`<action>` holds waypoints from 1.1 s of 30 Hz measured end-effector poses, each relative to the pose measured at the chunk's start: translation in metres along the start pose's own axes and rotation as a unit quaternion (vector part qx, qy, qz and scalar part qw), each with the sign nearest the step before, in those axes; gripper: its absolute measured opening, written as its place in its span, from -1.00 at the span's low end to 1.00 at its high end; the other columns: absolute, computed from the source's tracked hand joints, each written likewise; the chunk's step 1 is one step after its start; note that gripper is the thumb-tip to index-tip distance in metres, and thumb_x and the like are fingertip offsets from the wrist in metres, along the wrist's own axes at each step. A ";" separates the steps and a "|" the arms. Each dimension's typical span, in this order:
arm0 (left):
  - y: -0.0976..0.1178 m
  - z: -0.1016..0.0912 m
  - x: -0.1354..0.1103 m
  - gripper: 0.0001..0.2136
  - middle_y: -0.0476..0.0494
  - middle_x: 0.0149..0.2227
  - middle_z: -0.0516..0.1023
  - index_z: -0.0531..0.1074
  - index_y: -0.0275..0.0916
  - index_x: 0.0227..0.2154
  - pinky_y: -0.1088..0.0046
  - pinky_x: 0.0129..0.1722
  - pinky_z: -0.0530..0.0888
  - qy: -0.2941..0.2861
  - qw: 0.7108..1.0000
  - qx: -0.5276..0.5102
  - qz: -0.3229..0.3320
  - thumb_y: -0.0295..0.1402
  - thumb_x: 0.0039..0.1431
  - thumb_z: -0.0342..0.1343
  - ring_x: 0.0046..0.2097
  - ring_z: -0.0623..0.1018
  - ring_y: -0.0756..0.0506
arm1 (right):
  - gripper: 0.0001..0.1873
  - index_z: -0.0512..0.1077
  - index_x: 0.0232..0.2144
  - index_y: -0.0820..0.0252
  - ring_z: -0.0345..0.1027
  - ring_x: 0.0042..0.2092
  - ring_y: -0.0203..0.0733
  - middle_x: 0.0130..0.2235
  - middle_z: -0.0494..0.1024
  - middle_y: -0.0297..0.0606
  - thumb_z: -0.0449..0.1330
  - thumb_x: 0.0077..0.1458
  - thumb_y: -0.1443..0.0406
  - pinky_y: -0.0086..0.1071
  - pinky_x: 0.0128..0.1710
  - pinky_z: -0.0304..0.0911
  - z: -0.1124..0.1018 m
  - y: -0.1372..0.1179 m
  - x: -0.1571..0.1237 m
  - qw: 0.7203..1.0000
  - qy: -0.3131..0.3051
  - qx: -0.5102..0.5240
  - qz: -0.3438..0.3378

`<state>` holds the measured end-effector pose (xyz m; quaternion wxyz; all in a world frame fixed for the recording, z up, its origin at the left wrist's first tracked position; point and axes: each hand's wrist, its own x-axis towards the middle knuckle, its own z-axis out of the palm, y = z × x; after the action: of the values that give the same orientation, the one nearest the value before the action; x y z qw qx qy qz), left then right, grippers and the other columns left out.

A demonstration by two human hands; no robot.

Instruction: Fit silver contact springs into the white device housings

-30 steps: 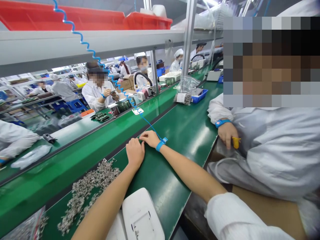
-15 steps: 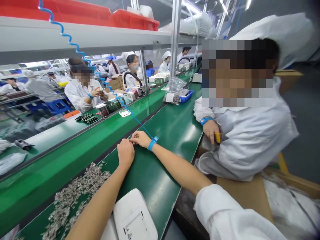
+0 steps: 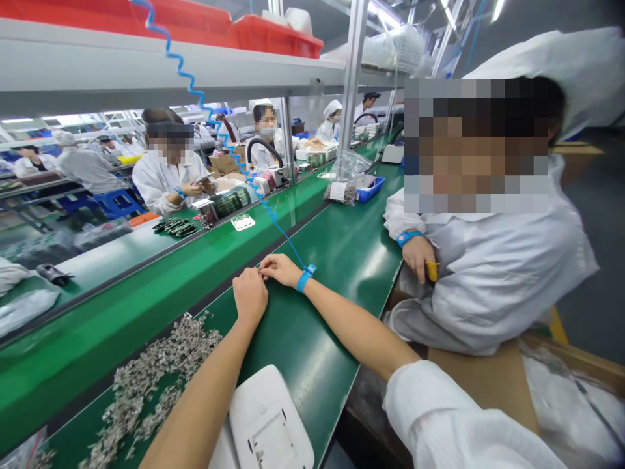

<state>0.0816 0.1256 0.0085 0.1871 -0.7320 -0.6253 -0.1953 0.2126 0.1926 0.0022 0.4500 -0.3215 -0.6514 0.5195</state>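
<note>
My left hand (image 3: 250, 294) and my right hand (image 3: 280, 270) meet above the green worktop (image 3: 336, 260), fingertips pinched together. Whatever lies between the fingers is too small and hidden to make out. A blue wrist strap (image 3: 305, 278) circles my right wrist, and a coiled blue cord (image 3: 224, 140) runs up from it. Left of my left forearm spreads a heap of small silvery metal parts (image 3: 141, 371). Closer to me, a white plastic housing (image 3: 271, 417) with a rectangular recess lies beside that forearm.
A green conveyor belt (image 3: 205, 260) runs along the far side, carrying a white-framed board (image 3: 243, 222). Further along the worktop are a bag of small parts (image 3: 340, 191) and a blue tray (image 3: 370, 189). A co-worker (image 3: 488, 273) sits close on the right, a yellow object in one hand.
The view has turned slightly left, so the scene sits a little further right. My hands stay pinched together at the same place, with only slight finger movement.
</note>
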 end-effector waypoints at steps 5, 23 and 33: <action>-0.003 0.004 -0.001 -0.70 -0.29 -0.23 0.50 0.41 -0.31 -0.25 0.27 -0.24 0.17 -0.002 1.000 0.007 0.012 -0.39 0.42 -0.24 -0.19 0.47 -0.22 | -0.90 0.45 -0.46 0.21 0.43 -0.49 -0.30 -0.54 0.50 -0.41 0.26 0.00 0.47 -0.42 -0.34 0.32 -0.007 -0.006 -0.002 0.997 -0.025 -0.074 -0.013; -0.006 0.006 0.002 -0.76 -0.30 -0.15 0.51 0.41 -0.33 -0.15 0.25 -0.20 0.21 0.020 0.998 -0.055 -0.031 -0.34 0.38 -0.13 -0.09 0.48 -0.25 | -0.90 0.39 -0.41 0.25 0.50 -0.44 -0.27 -0.51 0.55 -0.33 0.26 0.06 0.45 -0.48 -0.44 0.34 -0.003 0.001 0.001 0.999 -0.033 -0.016 0.015; -0.006 0.004 -0.002 -0.76 -0.24 -0.21 0.53 0.43 -0.26 -0.27 0.25 -0.21 0.18 0.021 0.998 -0.036 -0.038 -0.37 0.40 -0.13 -0.14 0.49 -0.23 | -0.83 0.39 -0.43 0.22 0.51 -0.40 -0.26 -0.45 0.56 -0.34 0.35 -0.03 0.36 -0.38 -0.30 0.43 0.002 0.010 -0.001 0.999 -0.023 0.032 -0.022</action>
<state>0.0760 0.1275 0.0040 0.1659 -0.7096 -0.6412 -0.2405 0.2108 0.1934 -0.0082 0.4565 -0.2806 -0.6514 0.5372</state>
